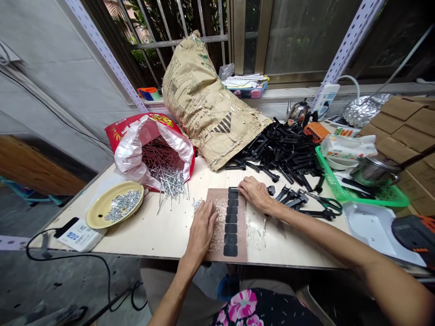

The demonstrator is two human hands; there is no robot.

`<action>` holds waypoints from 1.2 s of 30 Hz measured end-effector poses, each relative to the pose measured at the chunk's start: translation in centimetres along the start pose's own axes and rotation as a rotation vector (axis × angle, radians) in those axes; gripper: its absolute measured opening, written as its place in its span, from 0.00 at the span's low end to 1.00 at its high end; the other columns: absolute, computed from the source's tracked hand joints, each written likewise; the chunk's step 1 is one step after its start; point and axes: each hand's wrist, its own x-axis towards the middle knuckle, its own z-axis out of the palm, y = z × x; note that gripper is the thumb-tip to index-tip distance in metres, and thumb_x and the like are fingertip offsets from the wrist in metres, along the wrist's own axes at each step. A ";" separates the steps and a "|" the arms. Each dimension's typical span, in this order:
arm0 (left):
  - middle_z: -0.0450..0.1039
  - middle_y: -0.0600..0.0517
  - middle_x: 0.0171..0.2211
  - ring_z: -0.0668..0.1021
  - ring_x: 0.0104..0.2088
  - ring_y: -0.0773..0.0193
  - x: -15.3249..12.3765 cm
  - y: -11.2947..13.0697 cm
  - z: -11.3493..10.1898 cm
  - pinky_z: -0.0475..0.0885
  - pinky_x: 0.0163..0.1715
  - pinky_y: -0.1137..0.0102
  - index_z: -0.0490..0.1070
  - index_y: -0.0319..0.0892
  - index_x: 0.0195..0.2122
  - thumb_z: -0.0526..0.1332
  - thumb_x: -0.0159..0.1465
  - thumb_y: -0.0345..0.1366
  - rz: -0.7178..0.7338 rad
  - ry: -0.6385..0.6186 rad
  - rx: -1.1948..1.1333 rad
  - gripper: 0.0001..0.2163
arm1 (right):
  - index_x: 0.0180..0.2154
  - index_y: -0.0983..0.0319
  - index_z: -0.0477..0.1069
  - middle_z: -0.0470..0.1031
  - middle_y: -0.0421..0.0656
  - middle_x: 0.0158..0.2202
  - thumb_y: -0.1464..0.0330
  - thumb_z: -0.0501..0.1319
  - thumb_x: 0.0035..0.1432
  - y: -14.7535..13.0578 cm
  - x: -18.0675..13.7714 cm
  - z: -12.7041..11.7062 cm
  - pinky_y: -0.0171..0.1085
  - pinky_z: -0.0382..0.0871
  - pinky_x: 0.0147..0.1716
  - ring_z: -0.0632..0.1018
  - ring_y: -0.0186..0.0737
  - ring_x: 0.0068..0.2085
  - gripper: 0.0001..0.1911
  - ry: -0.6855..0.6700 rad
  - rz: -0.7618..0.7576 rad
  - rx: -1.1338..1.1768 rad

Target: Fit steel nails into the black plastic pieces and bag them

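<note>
A brown board (217, 231) lies at the table's front edge, with several black rounded-square pieces (230, 238) lined up on it and pale specks scattered to their left. My left hand (201, 227) rests flat along the board's left side, fingers stretched out. At the far end of the row, my right hand (254, 192) has its fingers drawn together at the topmost black piece (233, 189); the fingertips partly hide what they grip. Loose black plastic parts (288, 197) lie just right of that hand. Small metal bits (196, 204) sit beyond my left fingertips.
A red bag (117, 131) spills long metal nails or pins (171, 183) at left, near a yellow dish (93, 213) of small metal pieces. A paper sack (204, 108) leans behind beside a black parts heap (288, 149). Scissors (326, 203), a green basket (390, 198) and a power tool (413, 235) occupy the right.
</note>
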 end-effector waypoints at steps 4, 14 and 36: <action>0.57 0.41 0.62 0.52 0.64 0.52 -1.0 -1.7 1.8 0.57 0.59 0.52 0.59 0.37 0.60 0.47 0.67 0.39 0.135 -0.077 0.211 0.22 | 0.32 0.65 0.67 0.66 0.42 0.30 0.76 0.49 0.64 -1.2 -2.6 1.8 0.32 0.59 0.24 0.66 0.36 0.33 0.11 -0.027 -0.193 -0.074; 0.55 0.41 0.63 0.53 0.64 0.54 -1.2 -3.1 3.2 0.58 0.59 0.52 0.53 0.38 0.63 0.45 0.68 0.37 0.218 -0.031 0.323 0.22 | 0.32 0.64 0.64 0.62 0.41 0.28 0.78 0.48 0.62 -2.6 -3.7 0.5 0.30 0.56 0.18 0.64 0.35 0.31 0.10 -0.067 -0.498 -0.089; 0.56 0.40 0.62 0.52 0.65 0.53 -1.2 -2.2 3.0 0.57 0.60 0.52 0.56 0.36 0.61 0.45 0.68 0.37 0.191 -0.029 0.310 0.22 | 0.33 0.62 0.65 0.65 0.42 0.32 0.71 0.50 0.65 -2.1 -6.1 0.6 0.32 0.57 0.26 0.65 0.36 0.36 0.09 -0.149 -0.377 -0.029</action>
